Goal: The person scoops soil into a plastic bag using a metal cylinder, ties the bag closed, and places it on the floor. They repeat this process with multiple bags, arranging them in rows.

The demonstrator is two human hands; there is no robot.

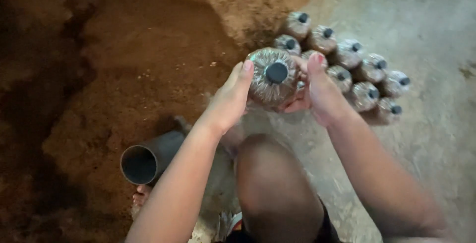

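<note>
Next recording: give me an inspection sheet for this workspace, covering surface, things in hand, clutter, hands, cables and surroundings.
Surface: bare grey concrete floor, dusty, with brown loose matter spread onto it.
Things in hand: clear plastic bag packed with brown substrate, closed by a black round cap, held upright between both hands.
Clutter: cluster of like capped bags standing close together on the floor; dark grey plastic pipe lying on its side, open end toward the camera.
Hands: left hand grips the bag's left side; right hand grips its right side.
Cables: nothing seen.
Surroundings: large heap of reddish-brown sawdust-like substrate at left; the person's bent knee below the hands.
</note>
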